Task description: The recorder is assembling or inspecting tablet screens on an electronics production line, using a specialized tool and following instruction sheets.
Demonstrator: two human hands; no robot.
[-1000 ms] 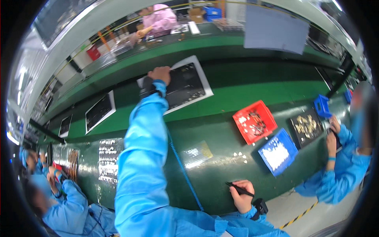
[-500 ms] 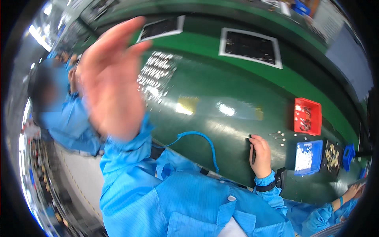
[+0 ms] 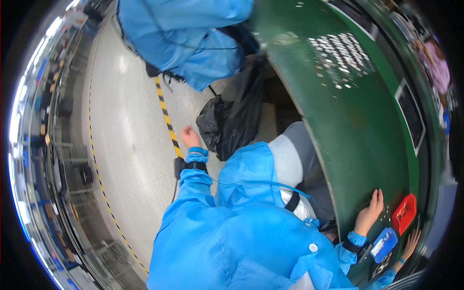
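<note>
My left hand (image 3: 188,137) hangs low over the grey floor, right beside a crumpled black plastic bag (image 3: 232,116) under the table's edge. A black wrist strap sits on that arm, and its fingers point away, so their grip is hidden. My right hand (image 3: 369,212) lies flat with fingers spread on the green table (image 3: 357,145), next to a few small loose parts and a red tray (image 3: 403,212). A blue tray (image 3: 384,244) lies just below the red one.
Another person's hand (image 3: 411,244) reaches in by the blue tray. A co-worker in a blue coat (image 3: 183,34) stands at the top. Rows of small pale parts (image 3: 338,48) and a black panel (image 3: 411,113) lie on the table. A yellow-black stripe (image 3: 166,121) crosses the floor.
The view has swung from the table down to the floor on my left. My left arm dropped from in front of the camera to the black bag. My right hand stays on the table.
</note>
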